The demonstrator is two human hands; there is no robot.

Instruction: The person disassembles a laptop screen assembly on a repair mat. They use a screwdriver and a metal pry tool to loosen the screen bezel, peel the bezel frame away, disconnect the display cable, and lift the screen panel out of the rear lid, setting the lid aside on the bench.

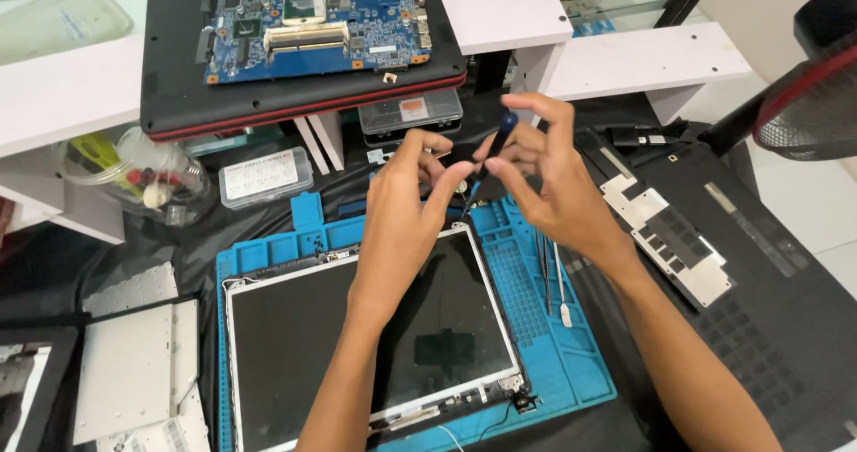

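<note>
Blue-handled screwdriver (496,145); bright blue gridded mat (544,309); blue circuit board (317,19); black, red-edged laptop shell (178,86).

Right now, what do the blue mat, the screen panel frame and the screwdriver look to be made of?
Blue mat: likely silicone or soft rubber; matte, with moulded grid pockets. Screen panel: dark glossy face, probably glass or plastic film, edged by a thin silvery frame that looks like sheet metal. Screwdriver in the right hand: dark metal shaft, blue handle, plastic or anodised metal, can't tell.

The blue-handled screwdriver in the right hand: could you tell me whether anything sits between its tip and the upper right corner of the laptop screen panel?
Nothing visible does: the blue-handled screwdriver in the right hand points down at the framed screen panel corner, with the left hand fingertips beside the tip, not under it.
</note>
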